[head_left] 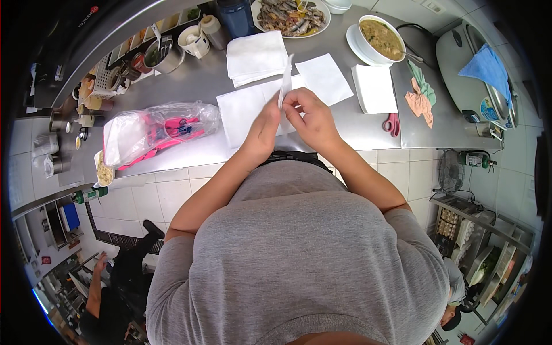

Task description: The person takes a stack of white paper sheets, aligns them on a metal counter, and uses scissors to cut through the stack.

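White sheet (286, 79) in grip of left hand (265, 131), right hand (313, 122); folded stack (256, 56) beyond, scissors (391, 125) rightward

The forearms (368, 172) converge, left hand (264, 129) upright on edge, right hand (313, 121) with fingers (301, 99) curled.

The desk (365, 129) was crowded beyond the fingers (299, 99)

Straight ahead of the fingers sat a plate (326, 20) of fish (287, 18), a blue container (236, 17) just left of it. Farther left stood a white mug (198, 47) and a metal pot (169, 62) holding utensils (165, 43). Ahead and right was a white bowl (367, 49) of soup (379, 39) with a spoon (412, 56). Right of the fingers lay pink-handled scissors (391, 126), a peach cloth (420, 106) and a green cloth (422, 83).
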`<state>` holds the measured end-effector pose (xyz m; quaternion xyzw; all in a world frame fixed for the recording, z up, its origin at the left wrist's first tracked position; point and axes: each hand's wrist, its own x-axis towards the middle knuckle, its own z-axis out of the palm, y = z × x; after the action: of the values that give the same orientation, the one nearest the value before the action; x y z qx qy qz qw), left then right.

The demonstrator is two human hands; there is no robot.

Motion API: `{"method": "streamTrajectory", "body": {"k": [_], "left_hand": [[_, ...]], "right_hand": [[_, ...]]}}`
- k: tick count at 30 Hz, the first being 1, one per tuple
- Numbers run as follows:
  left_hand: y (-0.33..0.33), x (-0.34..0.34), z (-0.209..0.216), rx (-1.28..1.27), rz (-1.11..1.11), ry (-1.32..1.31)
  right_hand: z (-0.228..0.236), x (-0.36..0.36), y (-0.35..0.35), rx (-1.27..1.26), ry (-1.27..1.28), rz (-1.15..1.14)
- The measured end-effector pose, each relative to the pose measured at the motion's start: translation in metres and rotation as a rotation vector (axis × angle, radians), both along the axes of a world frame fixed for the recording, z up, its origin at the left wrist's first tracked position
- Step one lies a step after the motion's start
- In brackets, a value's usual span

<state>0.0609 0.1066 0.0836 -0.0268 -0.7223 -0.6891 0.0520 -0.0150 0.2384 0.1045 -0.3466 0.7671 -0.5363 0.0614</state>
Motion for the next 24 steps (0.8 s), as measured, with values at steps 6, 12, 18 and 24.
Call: {"method": "streamTrajectory", "body": {"k": [6,12,18,24], "left_hand": [[0.001,-0.002,0.025,0.35,0.276,-0.189],[-0.013,-0.004,0.007,0.34,0.421,-0.235],[-0.009,-0.003,0.008,0.222,0.426,-0.159],[-0.02,-0.002,-0.002,0.233,0.489,-0.076]], "right_hand": [[-0.004,-0.002,0.001,-0.055,-0.026,0.077],[-0.006,-0.004,0.001,-0.076,0.018,0.13],[-0.009,-0.001,-0.001,-0.172,-0.374,0.036],[-0.024,-0.021,0.01,-0.121,-0.578,-0.062]]}}
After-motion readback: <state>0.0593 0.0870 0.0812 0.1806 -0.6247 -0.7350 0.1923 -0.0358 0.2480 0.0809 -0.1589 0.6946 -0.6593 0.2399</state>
